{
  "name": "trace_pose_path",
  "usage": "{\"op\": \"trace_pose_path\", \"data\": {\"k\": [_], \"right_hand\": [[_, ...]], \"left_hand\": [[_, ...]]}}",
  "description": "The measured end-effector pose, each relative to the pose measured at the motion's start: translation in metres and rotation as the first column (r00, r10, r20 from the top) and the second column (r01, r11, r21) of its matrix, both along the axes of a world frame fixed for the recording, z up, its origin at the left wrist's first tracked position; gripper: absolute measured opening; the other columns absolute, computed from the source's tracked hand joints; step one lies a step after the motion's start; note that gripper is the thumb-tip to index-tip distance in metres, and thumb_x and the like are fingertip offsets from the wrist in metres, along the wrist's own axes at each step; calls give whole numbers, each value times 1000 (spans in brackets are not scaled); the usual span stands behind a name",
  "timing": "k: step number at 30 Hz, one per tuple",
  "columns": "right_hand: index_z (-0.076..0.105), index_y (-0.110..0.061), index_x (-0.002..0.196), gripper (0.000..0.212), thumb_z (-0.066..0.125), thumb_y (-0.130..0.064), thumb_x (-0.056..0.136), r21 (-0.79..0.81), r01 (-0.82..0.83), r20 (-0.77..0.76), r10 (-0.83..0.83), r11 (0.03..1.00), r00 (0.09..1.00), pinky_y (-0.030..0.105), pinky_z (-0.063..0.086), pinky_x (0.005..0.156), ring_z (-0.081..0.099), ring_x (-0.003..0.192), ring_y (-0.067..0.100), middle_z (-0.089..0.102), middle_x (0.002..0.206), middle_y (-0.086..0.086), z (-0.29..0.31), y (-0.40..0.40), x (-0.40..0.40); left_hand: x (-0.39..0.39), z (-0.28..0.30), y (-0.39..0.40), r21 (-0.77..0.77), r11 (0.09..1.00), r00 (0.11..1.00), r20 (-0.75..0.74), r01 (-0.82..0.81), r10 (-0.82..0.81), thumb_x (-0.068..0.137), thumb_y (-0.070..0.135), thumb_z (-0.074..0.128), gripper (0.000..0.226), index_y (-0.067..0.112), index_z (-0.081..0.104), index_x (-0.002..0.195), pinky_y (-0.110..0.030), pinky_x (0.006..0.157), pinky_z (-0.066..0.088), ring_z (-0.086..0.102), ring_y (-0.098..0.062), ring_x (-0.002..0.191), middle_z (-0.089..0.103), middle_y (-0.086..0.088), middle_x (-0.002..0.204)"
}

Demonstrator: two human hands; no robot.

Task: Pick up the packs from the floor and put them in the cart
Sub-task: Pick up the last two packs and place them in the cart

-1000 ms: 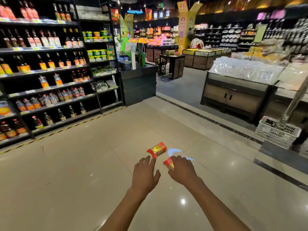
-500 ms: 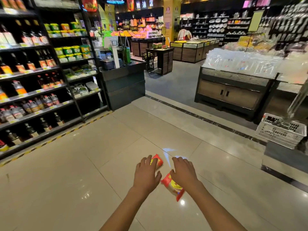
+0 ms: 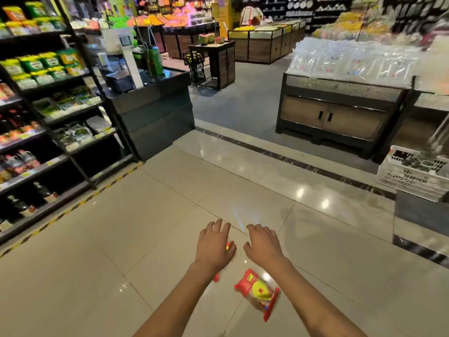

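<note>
Two red and yellow packs are in view. One pack [image 3: 258,291] shows in full below my right forearm, tilted and blurred, apart from the hand; I cannot tell if it touches the floor. My right hand [image 3: 263,243] is palm down with fingers spread and nothing in it. The other pack [image 3: 228,246] is mostly hidden under my left hand [image 3: 213,246], which covers and grips it; red ends peek out by the thumb and below the wrist. The cart's white basket [image 3: 413,176] stands at the right edge, far from both hands.
Dark shelving [image 3: 48,122] with bottles and bags runs along the left. A dark counter [image 3: 155,110] stands at its end. A wooden display bin [image 3: 340,113] of clear bags is ahead on the right. Glossy beige floor tiles [image 3: 121,239] surround my hands.
The view has swung upward and left. The pack that hung from my right hand has left it and now sits lower, under the forearm. My left hand closed over the other pack.
</note>
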State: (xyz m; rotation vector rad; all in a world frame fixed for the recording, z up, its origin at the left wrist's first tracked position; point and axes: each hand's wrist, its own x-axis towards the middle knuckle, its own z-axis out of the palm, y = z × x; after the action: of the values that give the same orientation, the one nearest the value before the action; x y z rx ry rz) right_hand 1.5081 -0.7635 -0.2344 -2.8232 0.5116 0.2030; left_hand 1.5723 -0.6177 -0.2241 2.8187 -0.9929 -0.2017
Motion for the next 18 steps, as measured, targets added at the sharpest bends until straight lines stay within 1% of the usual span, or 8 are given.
{"op": "trace_pose_path", "data": {"k": [7,9,11,12,14,16,17,18], "right_hand": [[51,-13,136,46,50,-27,93,61,122,-113,-115,991,987,40,39,103,53,123,32,59,132,11,-42,-67,117],[51,-13,135,45,51,-28,93,82,151,-178,-135,985,975,39,38,103,53,123,32,59,131,11,-61,-84,149],[52,-13,134,45,54,-27,91,117,212,-251,-177,970,952,38,39,102,55,122,32,60,130,10,-83,-99,173],[53,-13,132,44,54,-27,90,126,252,-281,-209,960,937,38,39,102,55,122,32,60,129,10,-97,-107,185],[53,-14,132,44,53,-27,91,148,345,-332,-282,927,900,38,38,102,56,122,31,60,130,9,-127,-121,207],[52,-14,135,46,53,-27,91,192,412,-361,-326,891,874,38,38,104,55,124,30,60,132,8,-164,-134,222],[52,-14,136,48,53,-27,90,200,432,-388,-334,880,859,38,39,104,55,124,30,60,133,8,-186,-139,228],[51,-14,138,49,54,-27,90,203,446,-415,-336,872,845,38,39,104,55,124,30,60,133,8,-211,-145,232]], "left_hand": [[146,-47,-62,70,994,987,-140,84,-73,98,47,45,60,22,36,151,-39,113,32,34,-27,144,34,-5,160],[185,-66,-75,86,991,979,-189,99,-81,92,55,33,68,20,40,150,-40,110,35,39,-29,142,39,-6,158],[219,-91,-84,87,989,965,-244,122,-98,78,61,20,85,15,50,144,-44,103,42,49,-35,133,50,-11,149],[235,-109,-87,79,989,963,-247,129,-106,75,62,21,88,13,56,139,-46,98,45,54,-37,127,56,-13,143],[266,-156,-92,100,984,966,-230,146,-120,74,59,29,83,10,63,131,-48,87,52,62,-40,113,65,-15,129],[289,-205,-100,176,965,946,-294,194,-136,75,55,40,73,9,67,124,-47,76,56,67,-41,102,69,-15,118],[294,-230,-106,211,952,925,-355,220,-136,78,53,46,68,10,65,127,-47,78,55,66,-41,105,68,-15,122],[297,-257,-113,237,938,905,-401,251,-141,82,49,52,65,11,59,135,-47,85,53,62,-39,114,63,-14,131]]}}
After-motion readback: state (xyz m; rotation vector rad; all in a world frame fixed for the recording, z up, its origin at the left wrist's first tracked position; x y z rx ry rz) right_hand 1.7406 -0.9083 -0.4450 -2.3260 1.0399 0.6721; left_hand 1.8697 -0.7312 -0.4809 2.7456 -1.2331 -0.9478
